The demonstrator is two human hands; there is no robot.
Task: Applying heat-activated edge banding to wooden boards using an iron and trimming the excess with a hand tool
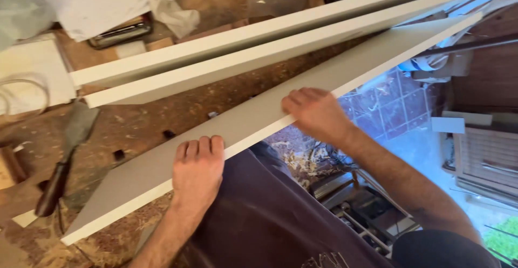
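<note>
At 9 o'clock on the dusty workbench [162, 122] a chisel [67, 155] with a dark wooden handle lies flat, blade toward 12 o'clock, well apart from both hands. Above it, from 9 toward 2 o'clock, two white boards [259, 44] run side by side, untouched. The nearest white board [302, 93] lies in front of them, slanting from 7 o'clock up to 2 o'clock, its near long edge hanging off the bench above the person's dark shirt [270, 214].

At 6 o'clock the left hand [198, 168] presses on that near edge, four fingers laid close together over the top face; the thumb is hidden, so I cannot tell whether it hooks underneath. Toward 3 o'clock the right hand [315, 111] sits further along the same edge, fingers curled down over the face, thumb also out of sight.

To do this well, I judge both hands should bear evenly and keep apart as they are, so the long board does not pivot; fingertips should stay flat on the painted face, and the far end should clear the neighbouring boards
</note>
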